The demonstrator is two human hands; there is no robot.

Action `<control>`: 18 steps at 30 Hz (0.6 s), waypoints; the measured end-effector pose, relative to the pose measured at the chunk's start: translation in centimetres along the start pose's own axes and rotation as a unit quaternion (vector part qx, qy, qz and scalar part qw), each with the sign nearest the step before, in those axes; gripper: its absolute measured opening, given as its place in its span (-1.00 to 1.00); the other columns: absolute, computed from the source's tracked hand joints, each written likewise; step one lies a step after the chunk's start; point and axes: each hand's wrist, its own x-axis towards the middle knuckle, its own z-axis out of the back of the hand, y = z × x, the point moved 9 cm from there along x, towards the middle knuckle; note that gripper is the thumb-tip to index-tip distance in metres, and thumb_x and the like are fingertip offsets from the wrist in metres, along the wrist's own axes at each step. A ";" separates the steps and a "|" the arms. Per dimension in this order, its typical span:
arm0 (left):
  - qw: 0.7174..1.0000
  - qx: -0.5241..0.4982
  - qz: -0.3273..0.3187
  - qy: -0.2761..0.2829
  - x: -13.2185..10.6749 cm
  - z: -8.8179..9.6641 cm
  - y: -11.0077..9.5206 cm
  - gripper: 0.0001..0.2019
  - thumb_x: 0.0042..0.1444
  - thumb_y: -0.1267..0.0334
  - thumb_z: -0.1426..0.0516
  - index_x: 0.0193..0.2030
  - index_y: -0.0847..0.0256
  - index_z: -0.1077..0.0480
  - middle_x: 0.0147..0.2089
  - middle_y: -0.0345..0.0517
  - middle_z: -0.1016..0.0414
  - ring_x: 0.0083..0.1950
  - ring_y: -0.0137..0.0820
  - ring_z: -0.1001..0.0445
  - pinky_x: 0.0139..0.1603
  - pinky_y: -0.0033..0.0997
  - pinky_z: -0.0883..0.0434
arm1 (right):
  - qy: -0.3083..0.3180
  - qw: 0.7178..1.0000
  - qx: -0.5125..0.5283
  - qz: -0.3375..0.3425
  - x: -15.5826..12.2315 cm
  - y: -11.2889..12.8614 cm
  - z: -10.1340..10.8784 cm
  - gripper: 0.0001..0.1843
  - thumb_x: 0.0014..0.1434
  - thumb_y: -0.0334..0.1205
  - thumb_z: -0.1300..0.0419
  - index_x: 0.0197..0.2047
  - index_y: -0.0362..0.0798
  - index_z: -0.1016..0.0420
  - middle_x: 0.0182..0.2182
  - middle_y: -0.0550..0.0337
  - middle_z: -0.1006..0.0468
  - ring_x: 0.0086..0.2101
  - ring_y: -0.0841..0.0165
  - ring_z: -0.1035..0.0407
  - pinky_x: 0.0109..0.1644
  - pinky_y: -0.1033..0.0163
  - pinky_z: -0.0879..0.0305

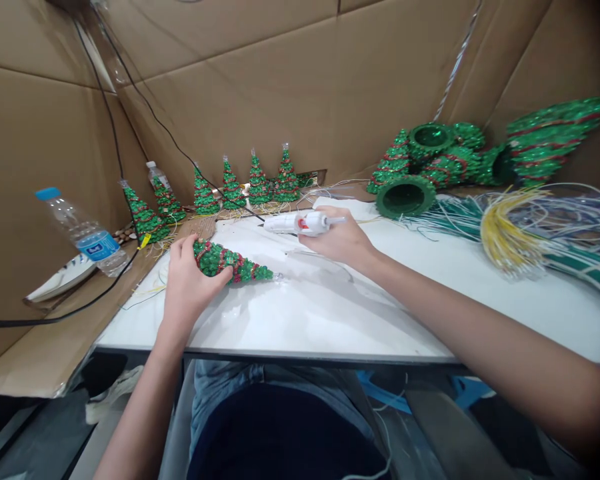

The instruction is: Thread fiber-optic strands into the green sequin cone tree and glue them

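The water bottle [83, 233] at the far left carries the only label in view, a blue band with a white mark, and its writing is too small to read. The bottle has a blue cap and leans over what seems to be a pale tray [60, 283], though that corner is dim and stretched. The glue gun [303, 223] shows a red patch on its white body, with no legible wording.

The left hand [187, 280] has its fingers wrapped round the wide end of a beaded tree [233, 263]. This is a green cone with red strands, lying on its side on the white table [305, 313] with its tip pointing right. The right hand [343, 237] is closed round the glue gun and holds it level just above the table, a little behind the tree. Its palm faces away, so the grip is hidden from view.

Along the back edge a row of small trees [240, 183] stands upright against the cardboard walls [280, 80]. To the right lies a heap of green cones [430, 163], some on their sides with the hollow base showing. The largest is blurred near the frame edge. A bundle of wires [505, 237] — yellow, green and white — runs out of the picture on the right. A black cable [105, 113] drops down the left wall, and its far end is cut off.
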 end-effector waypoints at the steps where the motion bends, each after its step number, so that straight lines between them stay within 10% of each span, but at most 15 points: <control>1: 1.000 -0.001 -0.001 -0.003 0.0 0.0 0.0 -0.34 -0.16 0.13 -0.25 0.11 0.32 -0.23 0.09 0.13 -0.26 0.18 -0.08 -0.28 0.25 -0.09 -0.26 | 0.002 1.000 0.000 -0.003 0.0 -0.1 0.0 -0.92 -0.17 -0.25 -0.19 -0.50 0.00 -0.37 -0.53 0.26 -0.31 -0.51 0.37 -0.25 -0.47 0.24 -0.11; 18: 0.999 0.011 0.031 -0.006 0.1 -0.1 -0.1 -0.31 -0.22 0.15 -0.24 0.11 0.32 -0.23 0.07 0.13 -0.28 0.15 -0.08 -0.30 0.19 -0.10 -0.30 | 0.011 0.999 -0.038 -0.002 -0.1 0.5 0.1 -0.86 -0.17 -0.27 -0.19 -0.58 -0.01 -0.26 -0.54 0.28 -0.29 -0.52 0.39 -0.26 -0.45 0.25 -0.11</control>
